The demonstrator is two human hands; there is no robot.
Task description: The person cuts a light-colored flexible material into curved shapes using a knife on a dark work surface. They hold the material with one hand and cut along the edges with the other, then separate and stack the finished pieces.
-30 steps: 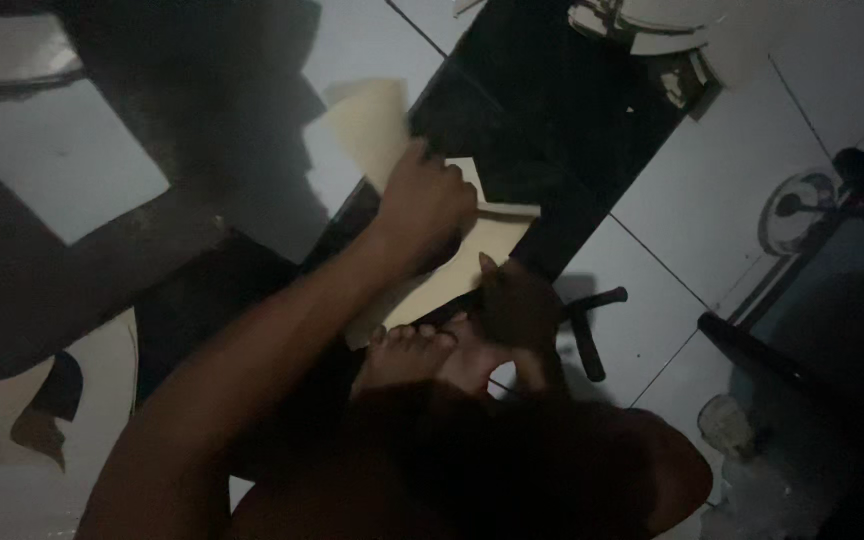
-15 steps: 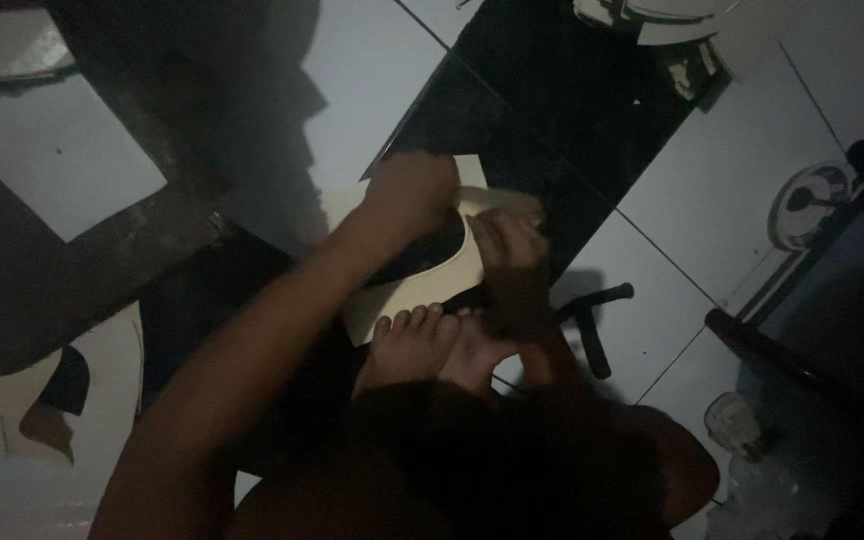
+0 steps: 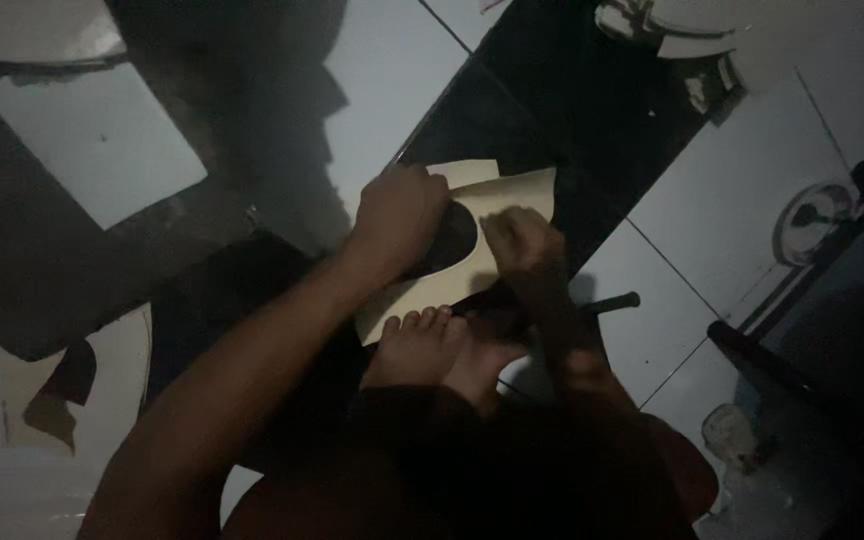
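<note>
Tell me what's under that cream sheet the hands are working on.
The cream sheet lies on a black sheet spread over white floor tiles. Its near edge sits by the bare foot. What lies beneath the left hand and right hand is covered.

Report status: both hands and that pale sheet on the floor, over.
Left hand pressing on the pale sheet. Right hand closed on its cut edge; tool unclear. Sheet flat on the dark mat, bare foot on the near end.
</note>
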